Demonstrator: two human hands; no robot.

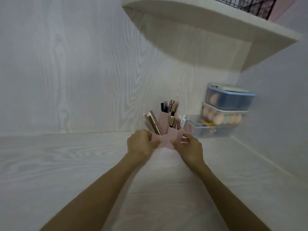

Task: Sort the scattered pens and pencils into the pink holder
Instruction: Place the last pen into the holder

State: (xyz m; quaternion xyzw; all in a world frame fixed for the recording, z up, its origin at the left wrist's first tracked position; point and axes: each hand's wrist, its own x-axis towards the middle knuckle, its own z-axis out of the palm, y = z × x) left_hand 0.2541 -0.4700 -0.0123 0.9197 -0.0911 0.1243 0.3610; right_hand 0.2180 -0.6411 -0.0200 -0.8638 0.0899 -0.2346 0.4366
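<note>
While both forearms reach out over the pale wood-grain surface (66,164), the left hand (141,144) sits at the left side of the pink holder (164,140), its fingers (150,135) curled round the holder's left edge. That holder stands on the surface near the back wall, between the two hands, with several compartments. Pens and pencils (154,123) lean out of its left compartment, more stand upright in the tall rear one (170,106), and others fill the right one (179,122). On the holder's right side, the right hand (190,146) grips it with curled fingers (185,137). Further right, in the corner, clear stacked boxes (228,105) hold rounded pastel sponges. Above them a white shelf (216,30) carries a black wire basket (246,4).
</note>
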